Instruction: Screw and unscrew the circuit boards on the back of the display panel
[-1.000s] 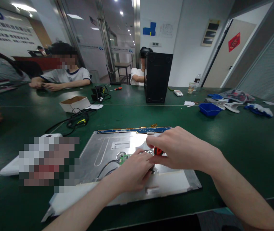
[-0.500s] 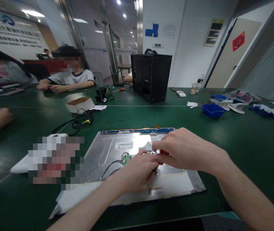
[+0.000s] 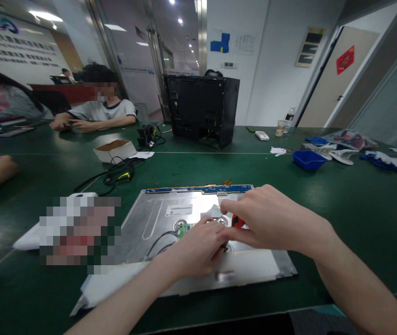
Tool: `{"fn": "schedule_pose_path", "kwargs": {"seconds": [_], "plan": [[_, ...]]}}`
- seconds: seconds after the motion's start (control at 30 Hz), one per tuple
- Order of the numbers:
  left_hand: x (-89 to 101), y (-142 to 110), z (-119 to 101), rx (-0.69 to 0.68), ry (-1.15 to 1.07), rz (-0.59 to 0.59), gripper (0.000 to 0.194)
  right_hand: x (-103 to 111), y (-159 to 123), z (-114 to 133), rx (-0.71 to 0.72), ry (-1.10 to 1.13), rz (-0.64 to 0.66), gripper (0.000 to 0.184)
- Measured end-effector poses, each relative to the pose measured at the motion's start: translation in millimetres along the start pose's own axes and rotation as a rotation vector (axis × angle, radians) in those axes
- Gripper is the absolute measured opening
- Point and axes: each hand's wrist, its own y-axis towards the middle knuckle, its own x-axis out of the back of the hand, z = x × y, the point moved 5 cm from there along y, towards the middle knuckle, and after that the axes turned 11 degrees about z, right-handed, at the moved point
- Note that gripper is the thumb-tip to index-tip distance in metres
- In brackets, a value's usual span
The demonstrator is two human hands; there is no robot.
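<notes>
A silver metal display panel [image 3: 156, 211] lies flat in front of me, with a blue circuit strip [image 3: 198, 190] along its far edge. My right hand [image 3: 268, 216] is closed round the red and black handle of a screwdriver [image 3: 237, 221] over the panel's middle. Its tip is hidden behind my fingers. Right beside it, my left hand [image 3: 201, 249] rests on the panel, fingers curled together close to the screwdriver; what they pinch is hidden. Just left of those fingers sits a small green circuit board [image 3: 183, 230], with black cables [image 3: 159, 242] running from it.
A black computer case [image 3: 201, 109] stands at the far side. To the left are an open carton [image 3: 114, 151], black cables [image 3: 119, 172] and a partly blurred white packet [image 3: 30, 237]. A blue tray [image 3: 309, 159] and gloves [image 3: 383, 159] lie right. Other people sit at left.
The black computer case has turned, showing more of its broad side. The screwdriver handle has rotated slightly in my right hand. Both my hands stay in nearly the same place.
</notes>
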Motion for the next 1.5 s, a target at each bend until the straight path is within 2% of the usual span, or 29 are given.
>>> {"fn": "schedule_pose_path", "kwargs": {"seconds": [0.17,0.27,0.43,0.53,0.73,0.87,1.0,1.17,1.27,1.43,1.5], "plan": [[-1.4,1.2,1.6,0.021,-0.007,0.024,0.014,-0.5,0.6,2.7,0.048,0.01,0.012,0.008],[-1.9,1.5,1.5,0.016,-0.006,0.028,0.016,0.8,-0.8,3.3,0.089,0.049,0.02,0.013],[-1.5,0.2,0.5,0.02,0.001,0.007,0.013,0.5,1.5,-1.7,-0.005,-0.016,0.009,0.015],[-1.3,0.2,0.7,0.018,0.011,-0.003,0.009,-0.6,3.3,0.0,0.01,-0.049,0.011,0.021],[-1.7,1.7,1.3,-0.011,0.001,0.005,0.01,2.6,-0.1,4.9,0.073,-0.013,0.029,0.005],[-0.1,1.5,0.3,-0.005,-0.007,0.006,0.013,2.6,-0.4,5.7,0.071,-0.003,0.044,0.013],[0.3,1.0,-0.2,0.004,-0.012,0.004,0.024,1.4,2.9,4.6,0.038,-0.024,0.027,0.023],[-1.8,1.7,1.1,0.023,-0.009,0.021,0.019,2.0,0.9,6.1,0.095,0.008,0.02,0.007],[-0.6,1.8,0.1,0.008,-0.021,0.025,0.018,2.6,-1.1,6.4,0.124,0.037,0.017,0.013],[1.3,0.7,-0.3,0.0,-0.027,0.029,0.016,0.2,2.5,1.5,0.004,-0.03,0.042,0.017],[0.5,0.7,0.1,0.005,-0.024,0.031,0.013,0.5,2.8,2.5,0.016,-0.036,0.039,0.013]]}}
